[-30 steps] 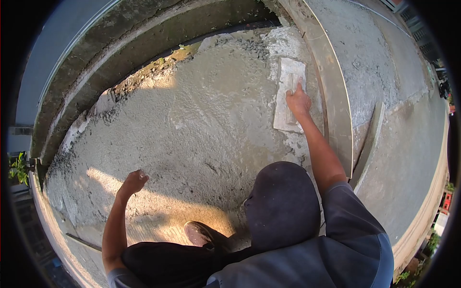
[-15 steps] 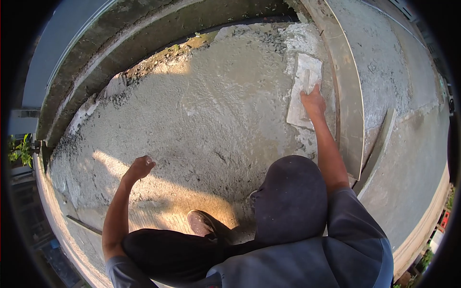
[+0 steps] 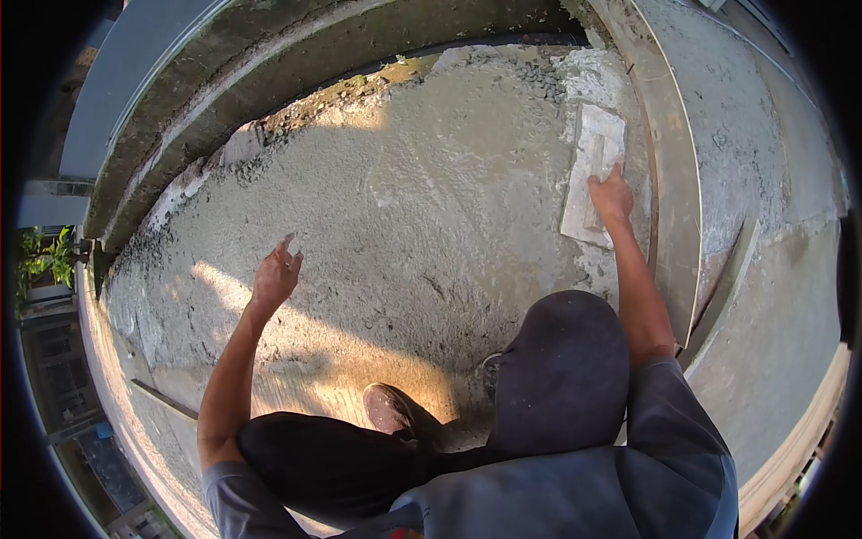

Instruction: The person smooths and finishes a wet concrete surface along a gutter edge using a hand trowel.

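My right hand (image 3: 612,195) is wrapped round the handle of a pale, cement-smeared hand float (image 3: 580,205). The float lies flat on the wet concrete (image 3: 431,198) close to its right edge. Over the left part of the concrete hangs my left hand (image 3: 275,278), holding nothing, with fingers partly stretched and apart. Grey cement marks its fingertips. Around the float the surface is rough and whitish, while the middle looks smoother and damp.
A form board (image 3: 675,171) borders the concrete on the right, and a loose plank (image 3: 725,292) lies beyond it. A curved concrete wall (image 3: 296,85) runs along the far side, with rubble (image 3: 337,103) at its foot. My shoe (image 3: 388,409) stands at the near edge.
My left hand has gone from curled to partly opened and reached slightly forward. The whole view has shifted a little; the right hand stays on the float in about the same place.
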`<state>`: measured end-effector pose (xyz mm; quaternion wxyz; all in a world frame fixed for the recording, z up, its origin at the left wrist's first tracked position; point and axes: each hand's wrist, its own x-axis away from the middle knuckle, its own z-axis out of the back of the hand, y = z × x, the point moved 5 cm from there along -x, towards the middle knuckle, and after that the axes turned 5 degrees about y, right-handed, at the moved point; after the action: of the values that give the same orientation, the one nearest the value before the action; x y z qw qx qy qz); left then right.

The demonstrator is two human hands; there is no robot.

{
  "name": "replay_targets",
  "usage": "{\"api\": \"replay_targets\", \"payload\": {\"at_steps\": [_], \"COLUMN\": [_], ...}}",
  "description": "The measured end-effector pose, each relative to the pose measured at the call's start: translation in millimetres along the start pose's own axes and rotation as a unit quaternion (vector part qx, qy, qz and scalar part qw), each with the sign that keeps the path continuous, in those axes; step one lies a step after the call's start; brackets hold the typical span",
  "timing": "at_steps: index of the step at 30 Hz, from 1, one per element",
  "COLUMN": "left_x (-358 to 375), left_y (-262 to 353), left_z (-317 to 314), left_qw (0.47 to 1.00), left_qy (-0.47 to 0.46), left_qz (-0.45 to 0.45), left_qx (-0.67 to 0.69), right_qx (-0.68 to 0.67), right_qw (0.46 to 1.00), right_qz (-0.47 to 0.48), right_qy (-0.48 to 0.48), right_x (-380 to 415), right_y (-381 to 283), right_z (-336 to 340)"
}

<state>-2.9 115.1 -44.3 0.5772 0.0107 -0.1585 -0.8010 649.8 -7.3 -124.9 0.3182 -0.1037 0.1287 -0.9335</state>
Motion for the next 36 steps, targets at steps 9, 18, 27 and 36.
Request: {"api": "replay_targets", "payload": {"at_steps": [9,18,27,36], "left_x": [25.4,29.7,38.7,36.3], "left_y": [-18.1,-64.7,-78.5,-86.8], "left_z": [-35.3,-39.8,-46.6,-55.6], "left_qw": [0.972,0.972,0.969,0.975], "left_qy": [-0.230,-0.213,-0.222,-0.213], "left_qz": [0.051,0.093,0.109,0.056], "left_qx": [-0.005,0.002,0.009,0.015], "right_qx": [-0.060,-0.046,-0.048,-0.086], "right_qw": [0.996,0.979,0.968,0.986], "right_qz": [0.061,0.168,0.208,0.099], "right_qy": [-0.026,-0.108,-0.133,-0.098], "right_x": [1.4,19.9,43.9,58.7], "right_y": [-59.3,-134.6,-139.3,-79.1], "right_z": [-11.2,-29.3,-40.3,-13.3]}}
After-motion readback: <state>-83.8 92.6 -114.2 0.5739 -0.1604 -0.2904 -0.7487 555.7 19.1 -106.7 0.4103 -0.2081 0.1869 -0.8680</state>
